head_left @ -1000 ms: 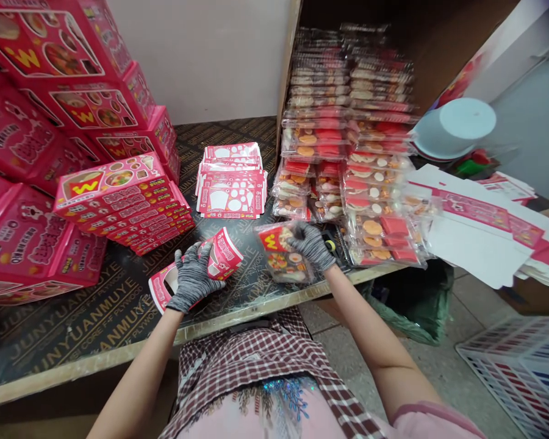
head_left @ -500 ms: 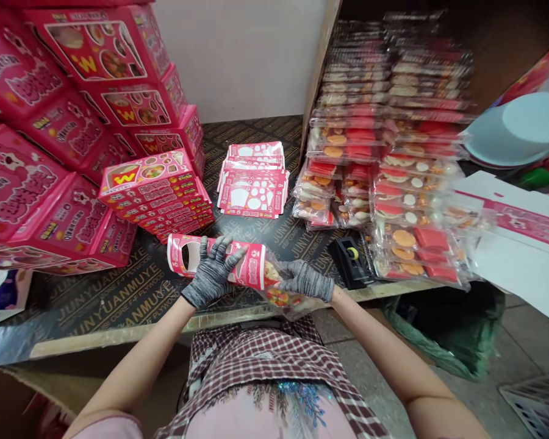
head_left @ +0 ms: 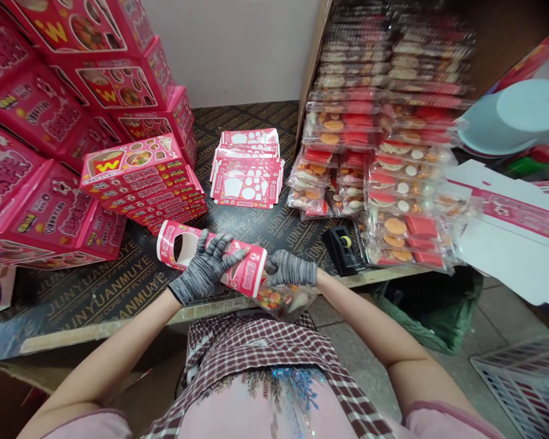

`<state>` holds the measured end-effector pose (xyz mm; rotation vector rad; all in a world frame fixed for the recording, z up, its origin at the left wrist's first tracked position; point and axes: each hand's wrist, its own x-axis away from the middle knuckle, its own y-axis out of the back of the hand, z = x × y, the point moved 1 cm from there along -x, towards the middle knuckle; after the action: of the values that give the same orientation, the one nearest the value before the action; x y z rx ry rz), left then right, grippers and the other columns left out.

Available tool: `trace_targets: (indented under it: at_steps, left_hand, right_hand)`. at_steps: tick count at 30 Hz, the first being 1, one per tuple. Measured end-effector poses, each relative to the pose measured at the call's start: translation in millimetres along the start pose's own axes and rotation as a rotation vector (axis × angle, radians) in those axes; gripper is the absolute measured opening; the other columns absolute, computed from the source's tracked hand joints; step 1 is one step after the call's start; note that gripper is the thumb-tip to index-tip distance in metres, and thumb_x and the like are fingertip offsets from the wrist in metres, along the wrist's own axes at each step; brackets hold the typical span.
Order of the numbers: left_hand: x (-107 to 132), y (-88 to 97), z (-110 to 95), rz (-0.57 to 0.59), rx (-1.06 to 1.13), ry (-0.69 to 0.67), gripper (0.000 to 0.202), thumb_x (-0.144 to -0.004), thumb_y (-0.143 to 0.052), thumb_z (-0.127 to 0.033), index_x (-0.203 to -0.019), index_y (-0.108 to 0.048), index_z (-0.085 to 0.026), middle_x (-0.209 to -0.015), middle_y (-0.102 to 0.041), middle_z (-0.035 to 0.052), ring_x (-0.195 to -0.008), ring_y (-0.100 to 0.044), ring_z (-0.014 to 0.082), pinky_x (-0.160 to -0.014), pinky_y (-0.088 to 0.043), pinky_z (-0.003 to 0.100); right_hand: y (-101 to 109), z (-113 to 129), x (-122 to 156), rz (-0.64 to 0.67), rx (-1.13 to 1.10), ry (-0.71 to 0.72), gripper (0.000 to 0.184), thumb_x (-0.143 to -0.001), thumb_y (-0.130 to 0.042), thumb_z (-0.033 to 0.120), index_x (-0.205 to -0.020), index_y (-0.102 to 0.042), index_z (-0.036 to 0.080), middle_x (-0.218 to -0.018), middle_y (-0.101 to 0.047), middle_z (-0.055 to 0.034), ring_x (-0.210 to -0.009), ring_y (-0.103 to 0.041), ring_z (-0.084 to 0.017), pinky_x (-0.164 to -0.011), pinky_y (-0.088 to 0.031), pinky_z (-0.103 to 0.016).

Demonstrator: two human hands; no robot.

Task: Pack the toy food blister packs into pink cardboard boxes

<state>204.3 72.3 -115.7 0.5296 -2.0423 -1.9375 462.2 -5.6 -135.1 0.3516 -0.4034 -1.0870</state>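
Observation:
A pink printed cardboard sleeve (head_left: pixel 249 275) with cut-out windows lies bowed in my left hand (head_left: pixel 205 268), whose gloved fingers are wrapped over its middle. My right hand (head_left: pixel 291 269), in a matching grey knit glove, is closed on a clear plastic bag of candy (head_left: pixel 279 299) at the sleeve's right end. The bag's colourful pieces hang below my right fingers at the table's front edge; its far part is hidden by the sleeve and hand. Beyond my hands lies a pile of flat pink sleeves (head_left: pixel 247 183).
Pink boxes (head_left: pixel 137 177) are stacked at the left. Rows of clear candy packs (head_left: pixel 398 183) fill the right, with a black tape dispenser (head_left: pixel 344 251) before them. White-backed card (head_left: pixel 507 244) and pale blue bowls (head_left: pixel 516 119) lie farther right. A green-lined bin (head_left: pixel 434 311) stands below.
The sleeve has tilted, its right end now lower. My right hand has drawn in against that end, and the candy bag hangs lower beneath it. The view has shifted slightly.

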Motion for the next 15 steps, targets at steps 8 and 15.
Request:
trace_targets:
  at_steps: [8,15]
  left_hand:
    - [1.8,-18.2,-27.7,-0.024,0.038,-0.142,0.087,-0.076,-0.072,-0.067,-0.154,-0.043,-0.039,-0.158,-0.04,0.0166,-0.143,-0.036,0.0428,-0.12,-0.004,0.067]
    - [16.2,-31.4,-44.6,-0.088,-0.018,-0.316,0.066,-0.092,-0.062,-0.036,-0.152,-0.039,-0.05,-0.153,-0.049,0.0065,-0.143,-0.04,0.0325,-0.121,-0.014,0.058]
  right_hand:
    - [11.5,-13.3,5.5,0.349,-0.464,-0.072,0.046,-0.054,-0.09,0.051,-0.063,-0.06,0.017,-0.056,-0.06,0.0047,-0.063,-0.058,-0.013,-0.068,-0.055,-0.028]
    - [-13.1,-5.3,0.0,0.153,-0.275,0.002,0.044,-0.054,-0.087,0.052,-0.074,-0.07,0.016,-0.061,-0.068,0.0023,-0.063,-0.062,-0.017,-0.064,-0.057,-0.03]
